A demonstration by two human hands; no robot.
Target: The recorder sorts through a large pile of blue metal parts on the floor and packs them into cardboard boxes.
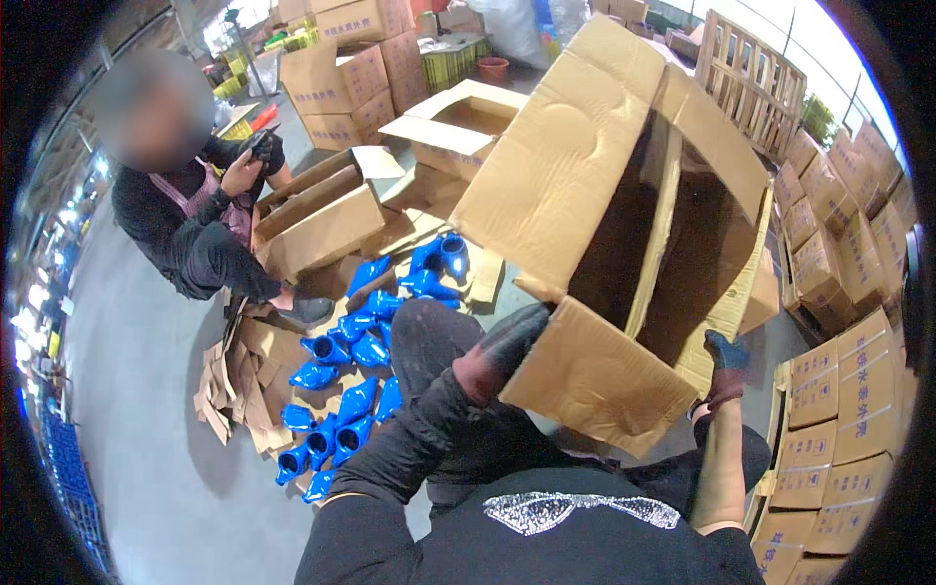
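A large open cardboard box [595, 380] is tilted in front of me above my lap, its flaps standing out and a cardboard divider [655, 234] across its dark inside. My left hand [502, 353], in a dark red and black glove, holds the box at its left side; its fingers are smeared by motion. At the lower right edge, my right hand [726, 370] grips the cardboard, gloved in dark blue and red. Several shiny blue hollow castings [356, 400] lie on flattened cardboard on the floor, left of my knee.
At the left a seated person [210, 205] in dark gloves handles something unclear beside an open carton [327, 229]. Another open carton [453, 146] stands ahead. Stacked cartons [838, 390] line the right. A wooden pallet [751, 83] stands behind; cardboard scraps [239, 375] lie left.
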